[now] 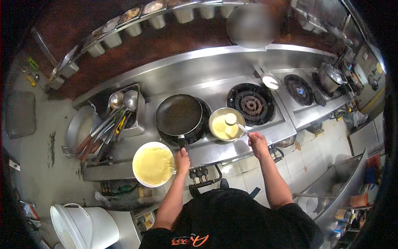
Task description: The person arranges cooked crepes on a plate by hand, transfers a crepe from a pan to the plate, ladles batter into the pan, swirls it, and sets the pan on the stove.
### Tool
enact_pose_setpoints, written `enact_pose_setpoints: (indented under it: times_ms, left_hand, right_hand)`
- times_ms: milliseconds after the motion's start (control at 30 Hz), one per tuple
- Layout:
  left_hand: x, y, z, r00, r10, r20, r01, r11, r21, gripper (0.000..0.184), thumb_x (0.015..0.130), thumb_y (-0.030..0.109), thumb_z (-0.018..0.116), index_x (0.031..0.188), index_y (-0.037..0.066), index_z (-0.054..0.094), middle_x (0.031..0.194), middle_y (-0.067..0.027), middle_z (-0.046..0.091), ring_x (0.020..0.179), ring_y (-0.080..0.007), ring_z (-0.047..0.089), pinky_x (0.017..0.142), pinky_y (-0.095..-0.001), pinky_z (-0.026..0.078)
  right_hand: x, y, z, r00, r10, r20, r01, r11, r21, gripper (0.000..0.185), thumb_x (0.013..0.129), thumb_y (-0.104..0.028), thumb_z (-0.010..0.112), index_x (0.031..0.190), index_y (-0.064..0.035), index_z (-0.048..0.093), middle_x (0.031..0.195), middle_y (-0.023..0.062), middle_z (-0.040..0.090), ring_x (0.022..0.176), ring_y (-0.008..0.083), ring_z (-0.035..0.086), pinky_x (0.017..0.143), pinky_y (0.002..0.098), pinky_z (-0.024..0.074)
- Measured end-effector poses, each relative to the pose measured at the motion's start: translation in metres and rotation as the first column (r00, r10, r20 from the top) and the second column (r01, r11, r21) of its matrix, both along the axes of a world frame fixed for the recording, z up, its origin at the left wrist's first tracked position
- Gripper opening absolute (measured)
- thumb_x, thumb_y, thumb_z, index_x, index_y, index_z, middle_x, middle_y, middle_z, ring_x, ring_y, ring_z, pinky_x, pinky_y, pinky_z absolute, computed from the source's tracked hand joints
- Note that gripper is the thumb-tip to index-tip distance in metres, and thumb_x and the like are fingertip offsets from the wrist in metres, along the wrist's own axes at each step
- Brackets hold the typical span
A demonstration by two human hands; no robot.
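My left hand [182,161] is closed around the black handle of a dark frying pan [179,114], which sits over the left burner and looks bare inside. Just left of that hand is a white round dish [152,164] holding flat yellow crepe-like sheets. In my right hand [258,144] is the handle of a small ladle [231,119]. The ladle's bowl is over a metal bowl [216,117] of pale yellow batter, and its cup looks full of the same liquid. The metal bowl stands on the steel stove top between the pan and the middle burner.
The middle burner [251,104] lies right of the bowl. Behind it sits a small container of white stuff [270,81]. A lidded pot [330,79] stands far right. At left, a steel bin [139,120] holds several ladles. A white bucket [97,226] is at lower left.
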State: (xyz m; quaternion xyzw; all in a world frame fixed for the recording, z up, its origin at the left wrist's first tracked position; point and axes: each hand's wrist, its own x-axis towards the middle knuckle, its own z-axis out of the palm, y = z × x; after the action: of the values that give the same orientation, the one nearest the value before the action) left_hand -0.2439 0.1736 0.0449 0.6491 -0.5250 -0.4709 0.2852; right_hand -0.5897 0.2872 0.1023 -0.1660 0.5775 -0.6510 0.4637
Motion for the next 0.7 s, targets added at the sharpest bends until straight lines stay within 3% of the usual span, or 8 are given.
enact_pose_setpoints:
  times_ms: [67, 100, 300, 400, 700]
  left_hand:
    - [-0.002, 0.016, 0.024, 0.963, 0.014, 0.27, 0.061, 0.961, -0.27, 0.041, 0.095, 0.039, 0.051, 0.091, -0.001, 0.06, 0.081, -0.0219, 0.064, 0.076, -0.0394, 0.063, 0.068, -0.0471, 0.048]
    - [0.0, 0.02, 0.043, 0.976, -0.05, 0.211, 0.076, 0.99, -0.118, 0.038, 0.094, 0.035, 0.052, 0.095, -0.002, 0.06, 0.089, -0.0258, 0.064, 0.088, -0.0469, 0.059, 0.077, -0.0505, 0.045]
    - [-0.006, 0.045, 0.105, 0.966, -0.117, 0.228, 0.16, 0.971, -0.179, 0.037, 0.094, 0.034, 0.053, 0.098, -0.003, 0.058, 0.09, -0.0268, 0.064, 0.087, -0.0461, 0.06, 0.077, -0.0509, 0.045]
    - [-0.008, 0.048, 0.095, 0.976, -0.111, 0.188, 0.155, 0.958, -0.24, 0.036, 0.095, 0.033, 0.053, 0.098, -0.003, 0.058, 0.089, -0.0267, 0.063, 0.087, -0.046, 0.059, 0.077, -0.0503, 0.045]
    - [-0.009, 0.049, 0.1, 0.982, -0.133, 0.133, 0.15, 0.981, -0.124, 0.037, 0.096, 0.033, 0.052, 0.096, -0.003, 0.059, 0.088, -0.0268, 0.063, 0.085, -0.0451, 0.059, 0.076, -0.0491, 0.045]
  right_hand:
    - [-0.001, 0.003, 0.0, 1.0, 0.011, 0.007, -0.011, 1.0, -0.006, 0.012, 0.09, -0.014, 0.062, 0.09, -0.0023, 0.059, 0.07, 0.0021, 0.055, 0.057, 0.0128, 0.05, 0.055, 0.0249, 0.0399]
    - [-0.002, 0.004, 0.001, 1.0, 0.012, 0.009, -0.012, 1.0, -0.019, 0.012, 0.09, -0.014, 0.062, 0.09, -0.0024, 0.059, 0.07, 0.0021, 0.055, 0.057, 0.0128, 0.05, 0.056, 0.0249, 0.0399]
    - [0.0, 0.005, 0.018, 1.0, 0.002, 0.017, -0.002, 0.999, -0.048, 0.011, 0.091, -0.014, 0.061, 0.089, -0.003, 0.059, 0.068, 0.0022, 0.056, 0.058, 0.0127, 0.05, 0.056, 0.025, 0.0403]
    - [-0.001, 0.005, 0.023, 0.999, -0.001, 0.04, 0.004, 0.997, -0.077, 0.011, 0.091, -0.013, 0.061, 0.088, -0.0033, 0.059, 0.069, 0.0024, 0.056, 0.058, 0.0126, 0.05, 0.056, 0.0247, 0.0403]
    - [0.0, 0.008, 0.035, 0.998, -0.022, 0.06, 0.028, 0.994, -0.105, 0.009, 0.091, -0.011, 0.061, 0.086, -0.0041, 0.059, 0.069, 0.0026, 0.056, 0.059, 0.0119, 0.05, 0.056, 0.0237, 0.0407]
